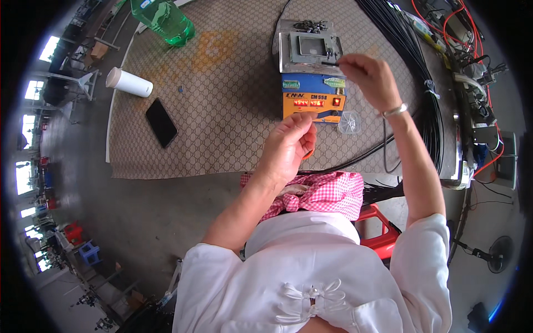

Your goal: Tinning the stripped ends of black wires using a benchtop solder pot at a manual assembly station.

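Observation:
My left hand (290, 141) is raised in front of the orange and blue powered box (287, 105) with a lit red display. Its thumb and forefinger press together in a pinch. A small orange curved piece (308, 155) shows below its curled fingers; what else it grips is too small to make out. Farther off and to the right, my right hand (373, 80) reaches to the clear tray (285, 55) on top of the box. Its fingers are closed at a small dark piece (330, 64) by the tray's near right edge. Small black parts (311, 25) lie at the tray's far end.
A clear plastic dish (350, 122) sits right of the box. Long black cable bundles (427, 119) run along the table's right side. On the left are a black phone (161, 123), a white tumbler (130, 83) and a green bottle (166, 25). A red stool (379, 227) stands below the table.

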`<control>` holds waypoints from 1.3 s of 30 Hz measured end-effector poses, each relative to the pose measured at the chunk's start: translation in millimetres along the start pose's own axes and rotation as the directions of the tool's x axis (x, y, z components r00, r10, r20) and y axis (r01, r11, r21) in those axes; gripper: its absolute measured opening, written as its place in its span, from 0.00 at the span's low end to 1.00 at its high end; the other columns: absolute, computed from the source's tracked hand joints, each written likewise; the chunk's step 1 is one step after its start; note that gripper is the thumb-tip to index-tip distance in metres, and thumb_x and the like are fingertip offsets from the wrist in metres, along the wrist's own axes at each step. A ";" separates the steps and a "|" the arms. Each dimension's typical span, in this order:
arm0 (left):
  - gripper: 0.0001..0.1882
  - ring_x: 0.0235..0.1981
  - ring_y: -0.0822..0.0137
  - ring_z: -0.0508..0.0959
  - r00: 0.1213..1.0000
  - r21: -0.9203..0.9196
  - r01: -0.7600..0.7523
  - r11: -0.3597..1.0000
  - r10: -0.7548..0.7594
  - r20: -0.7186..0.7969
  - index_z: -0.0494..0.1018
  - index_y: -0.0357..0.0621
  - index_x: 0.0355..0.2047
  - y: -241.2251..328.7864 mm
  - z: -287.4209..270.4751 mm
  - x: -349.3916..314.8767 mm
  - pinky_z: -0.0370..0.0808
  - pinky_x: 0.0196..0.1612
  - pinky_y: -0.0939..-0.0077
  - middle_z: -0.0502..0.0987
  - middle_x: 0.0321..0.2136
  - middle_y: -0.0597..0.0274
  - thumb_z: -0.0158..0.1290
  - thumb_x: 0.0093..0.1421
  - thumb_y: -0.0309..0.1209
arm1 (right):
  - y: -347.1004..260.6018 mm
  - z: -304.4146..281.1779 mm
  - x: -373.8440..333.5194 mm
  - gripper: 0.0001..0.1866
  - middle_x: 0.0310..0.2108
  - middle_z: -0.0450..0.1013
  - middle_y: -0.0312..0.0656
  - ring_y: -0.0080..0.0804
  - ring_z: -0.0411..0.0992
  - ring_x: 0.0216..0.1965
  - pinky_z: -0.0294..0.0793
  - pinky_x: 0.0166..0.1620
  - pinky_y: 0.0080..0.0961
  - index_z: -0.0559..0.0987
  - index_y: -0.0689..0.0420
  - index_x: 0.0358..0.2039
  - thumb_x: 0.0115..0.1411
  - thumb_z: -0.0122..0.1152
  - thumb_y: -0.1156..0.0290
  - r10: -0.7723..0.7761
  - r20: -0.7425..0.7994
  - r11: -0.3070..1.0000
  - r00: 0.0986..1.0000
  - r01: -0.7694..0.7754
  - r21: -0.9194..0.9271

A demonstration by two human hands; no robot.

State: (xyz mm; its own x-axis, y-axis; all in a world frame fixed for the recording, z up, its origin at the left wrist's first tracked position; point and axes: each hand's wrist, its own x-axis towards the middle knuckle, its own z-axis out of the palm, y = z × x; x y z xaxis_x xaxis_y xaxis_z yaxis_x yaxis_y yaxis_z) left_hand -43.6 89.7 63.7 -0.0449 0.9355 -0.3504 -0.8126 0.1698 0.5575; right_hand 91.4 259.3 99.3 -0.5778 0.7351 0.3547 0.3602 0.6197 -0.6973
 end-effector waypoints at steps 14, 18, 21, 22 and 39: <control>0.08 0.22 0.80 0.68 0.995 -0.021 0.078 0.997 -0.079 -0.054 0.68 0.40 0.37 -9.5 -32.0 4.0 0.63 0.27 0.86 0.70 0.22 0.70 0.45 0.58 0.30 | 7.2 26.1 82.9 0.09 0.24 0.71 0.45 0.43 0.71 0.30 0.69 0.34 0.35 0.74 0.59 0.21 0.51 0.45 0.71 0.088 0.265 0.635 0.960 0.151 -0.758; 0.07 0.21 0.81 0.67 0.995 -0.032 0.083 0.996 -0.084 -0.056 0.68 0.41 0.35 -10.5 -36.1 6.4 0.63 0.27 0.87 0.69 0.21 0.71 0.46 0.58 0.31 | 12.9 33.9 87.5 0.07 0.24 0.71 0.46 0.42 0.71 0.30 0.69 0.34 0.35 0.74 0.58 0.21 0.49 0.47 0.73 0.143 0.298 0.601 0.944 0.156 -0.784; 0.06 0.20 0.82 0.66 0.993 -0.030 0.084 0.996 -0.087 -0.079 0.69 0.44 0.31 -10.2 -35.3 7.1 0.64 0.26 0.88 0.68 0.20 0.73 0.48 0.58 0.32 | 15.0 37.5 88.3 0.07 0.24 0.71 0.46 0.42 0.71 0.31 0.69 0.35 0.36 0.74 0.58 0.21 0.48 0.47 0.73 0.145 0.298 0.604 0.943 0.154 -0.782; 0.06 0.20 0.83 0.66 0.993 -0.032 0.086 0.996 -0.088 -0.084 0.69 0.44 0.31 -10.2 -35.6 7.5 0.64 0.26 0.88 0.68 0.20 0.73 0.48 0.58 0.32 | 17.3 38.2 88.8 0.07 0.24 0.71 0.46 0.42 0.70 0.31 0.69 0.35 0.36 0.74 0.58 0.20 0.48 0.47 0.73 0.138 0.295 0.608 0.946 0.154 -0.779; 0.08 0.24 0.80 0.68 0.999 -0.059 0.041 0.997 -0.043 -0.028 0.69 0.41 0.36 -6.5 -33.3 4.1 0.65 0.29 0.86 0.70 0.23 0.71 0.46 0.58 0.30 | -0.3 6.9 40.7 0.11 0.19 0.71 0.35 0.18 0.65 0.18 0.64 0.23 0.18 0.77 0.60 0.32 0.51 0.57 0.67 0.278 0.203 0.960 0.939 -0.271 -0.064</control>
State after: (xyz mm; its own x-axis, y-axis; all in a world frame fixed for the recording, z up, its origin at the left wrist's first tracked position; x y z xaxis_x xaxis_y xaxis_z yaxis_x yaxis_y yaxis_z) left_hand -57.8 82.1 33.6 -0.0263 0.9185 -0.3945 -0.8464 0.1896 0.4977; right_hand 62.7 287.1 109.7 -0.5906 0.8069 0.0127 0.5497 0.4138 -0.7257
